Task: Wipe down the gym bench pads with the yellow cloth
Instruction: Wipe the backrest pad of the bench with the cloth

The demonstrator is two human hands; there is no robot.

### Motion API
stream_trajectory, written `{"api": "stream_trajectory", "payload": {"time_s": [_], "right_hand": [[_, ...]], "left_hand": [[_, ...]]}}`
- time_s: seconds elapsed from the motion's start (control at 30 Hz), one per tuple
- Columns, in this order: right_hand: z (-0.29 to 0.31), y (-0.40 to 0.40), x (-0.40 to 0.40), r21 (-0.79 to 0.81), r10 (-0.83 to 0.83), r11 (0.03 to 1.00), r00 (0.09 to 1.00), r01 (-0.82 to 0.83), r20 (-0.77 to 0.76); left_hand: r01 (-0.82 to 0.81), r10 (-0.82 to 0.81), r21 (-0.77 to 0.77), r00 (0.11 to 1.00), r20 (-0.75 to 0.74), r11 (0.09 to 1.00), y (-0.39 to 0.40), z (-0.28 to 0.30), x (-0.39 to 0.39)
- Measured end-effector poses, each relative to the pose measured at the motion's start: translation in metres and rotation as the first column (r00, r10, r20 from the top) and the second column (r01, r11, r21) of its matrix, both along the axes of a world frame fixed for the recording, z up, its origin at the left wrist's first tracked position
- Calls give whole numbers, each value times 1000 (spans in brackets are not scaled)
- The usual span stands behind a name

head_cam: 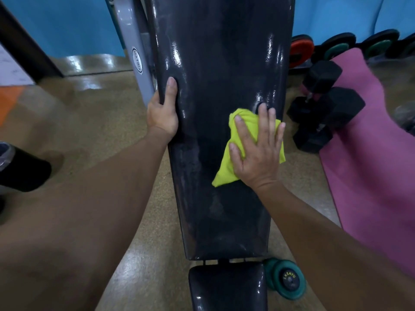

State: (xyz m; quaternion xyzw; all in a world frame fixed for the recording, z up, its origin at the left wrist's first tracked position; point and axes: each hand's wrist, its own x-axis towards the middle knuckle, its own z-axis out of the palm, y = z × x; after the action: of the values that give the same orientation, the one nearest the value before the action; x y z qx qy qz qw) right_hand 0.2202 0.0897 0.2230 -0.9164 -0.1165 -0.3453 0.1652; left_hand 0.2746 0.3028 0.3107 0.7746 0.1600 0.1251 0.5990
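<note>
Two black bench pads: on the long back pad [215,86] the flat, spread right hand [258,151] presses one yellow cloth [226,167]; the left hand [164,108] grips its left edge. The seat pad [226,288] lies nearer. Two black hex dumbbells [325,104], one pink mat [368,153], speckled tan floor [89,108], blue wall [67,23].

A gym: dumbbells [323,108] and a mat [368,153] right of the hands, weight plates [301,50] beyond.
</note>
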Motion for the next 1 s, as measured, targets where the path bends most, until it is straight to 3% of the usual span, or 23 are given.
{"api": "stream_trajectory", "payload": {"time_s": [0.13,0.33,0.57,0.63,0.8,1.0], "right_hand": [[20,24,11,195,-146,968,987,156,-63],[-11,1,-7,27,-16,999,998,18,-52],[6,9,5,171,-83,981,994,94,-72],[7,24,5,101,-99,990,995,101,-22],[-13,1,-6,-72,37,997,999,-36,7],[4,2,7,128,-154,979,988,156,-21]], "left_hand": [[-16,16,-9,1000,6,1000,1,-4,1],[-15,15,16,1000,18,1000,-1,-3,1],[-7,7,21,1000,16,1000,3,-8,2],[-12,12,13,1000,27,1000,3,-11,2],[-12,12,3,1000,2,1000,1,-8,1],[5,-5,-11,1000,2,1000,4,-11,1]]}}
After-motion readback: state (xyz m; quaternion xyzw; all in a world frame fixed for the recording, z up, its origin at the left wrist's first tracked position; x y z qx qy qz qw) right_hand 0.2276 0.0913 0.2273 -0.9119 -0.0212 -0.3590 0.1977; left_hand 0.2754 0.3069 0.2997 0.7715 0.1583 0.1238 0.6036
